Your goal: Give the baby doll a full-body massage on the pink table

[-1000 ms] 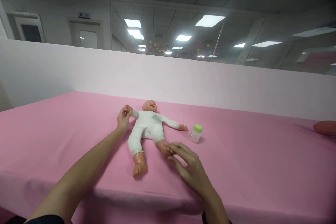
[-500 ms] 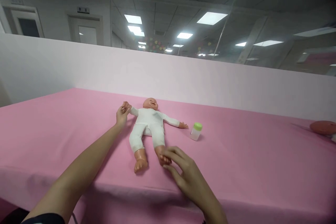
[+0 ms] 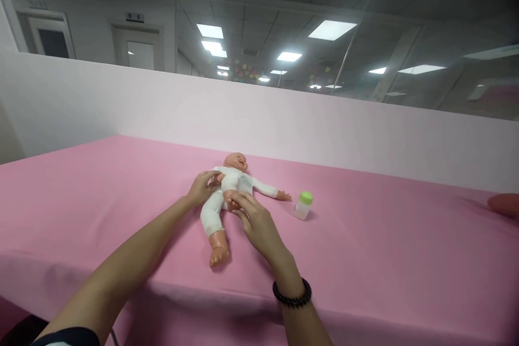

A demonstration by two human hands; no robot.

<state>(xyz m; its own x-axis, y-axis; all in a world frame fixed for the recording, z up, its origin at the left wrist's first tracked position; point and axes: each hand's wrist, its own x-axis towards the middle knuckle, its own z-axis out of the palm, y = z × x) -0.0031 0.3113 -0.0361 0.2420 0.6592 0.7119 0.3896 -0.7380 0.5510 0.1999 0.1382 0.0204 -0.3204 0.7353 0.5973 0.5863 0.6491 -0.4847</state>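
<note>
While the left hand (image 3: 200, 188) curls around the baby doll's arm (image 3: 218, 177), the right hand (image 3: 257, 221) pinches its bent foot (image 3: 232, 200). A green-capped bottle (image 3: 304, 205) stands nearby.

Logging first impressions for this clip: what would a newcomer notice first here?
A white-suited baby doll lies on its back on a pink tablecloth, mid-view, with the person's left hand and right hand on it. Right of the doll stands a small green-capped bottle; a black beaded bracelet circles the right wrist.
</note>
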